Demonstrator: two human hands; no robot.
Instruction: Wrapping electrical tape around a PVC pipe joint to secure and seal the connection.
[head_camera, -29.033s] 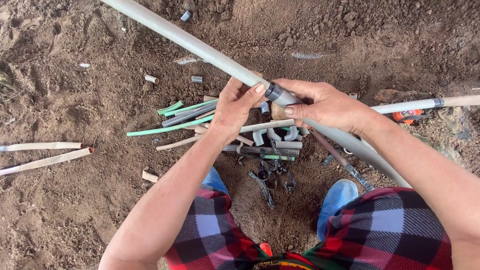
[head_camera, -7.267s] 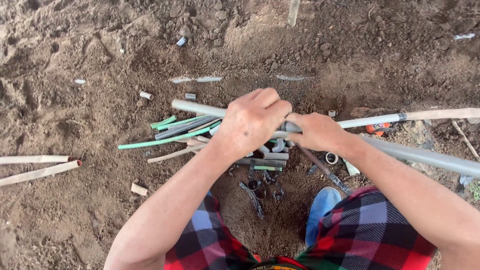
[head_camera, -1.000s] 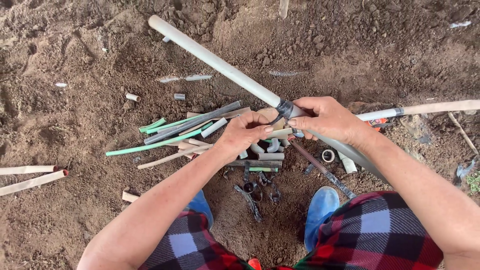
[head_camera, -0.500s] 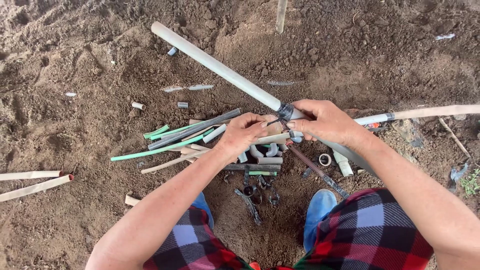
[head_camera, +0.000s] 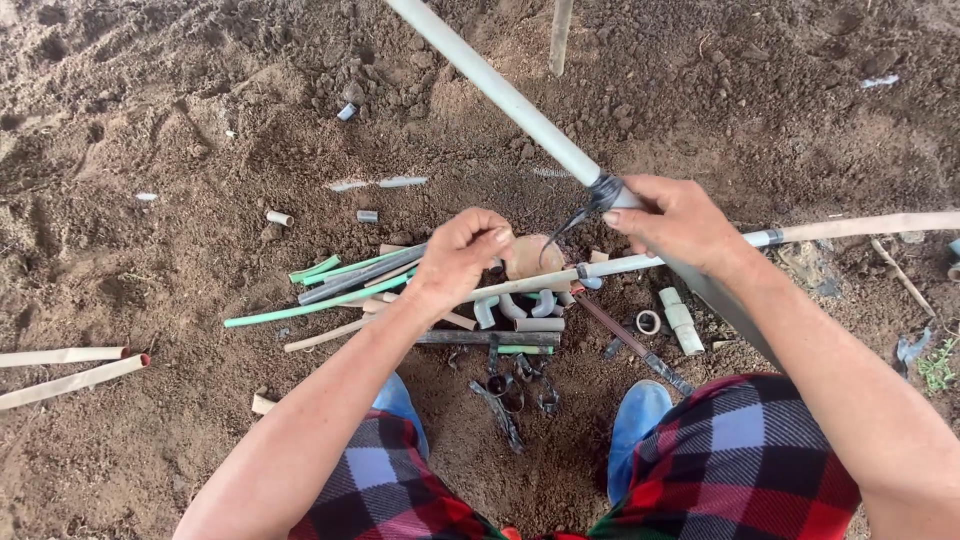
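Bare brown soil (head_camera: 180, 150) filling nearly the whole view, lumpy and churned.

Long grey pipe (head_camera: 500, 95) running diag. from top centre down to the right hand, then on behind that hand twd lower right. Black tape wrap (head_camera: 603, 187) round the pipe just above the grip, loose black tail (head_camera: 570, 222) hanging off it down-left.

Red/black/blue checked trousers (head_camera: 745, 455) at bottom, knees apart, blue shoes (head_camera: 640, 410) poking out betw. them.

Right hand (head_camera: 675, 225) clamped on the grey pipe just below the tape, fingers (head_camera: 640, 205) curled round it, thumb on the near side.

Left hand (head_camera: 460, 255) near the pile, well left of the right hand, fingers bent in a loose fist; tan roundish piece (head_camera: 530, 255) right beside the fingertips, can't tell if pinched or only touching.

Thin whitish pipe (head_camera: 640, 262) w/ a dark collar, lying across from centre to the right edge, passing under the right wrist.

Pile of offcuts under the left hand: green tubes (head_camera: 310, 305), dark grey tube (head_camera: 355, 280), small grey elbow fittings (head_camera: 515, 308), short stub (head_camera: 540, 324).

Black clips or clamps (head_camera: 510, 385) on the soil betw. the shoes. Dark narrow tool (head_camera: 635, 345) angled to the right of them, small ring (head_camera: 648, 322) and pale coupling (head_camera: 680, 320) next to it.

Two beige pipes (head_camera: 60, 365) at left edge. Small stubs (head_camera: 280, 218) scattered upper left.
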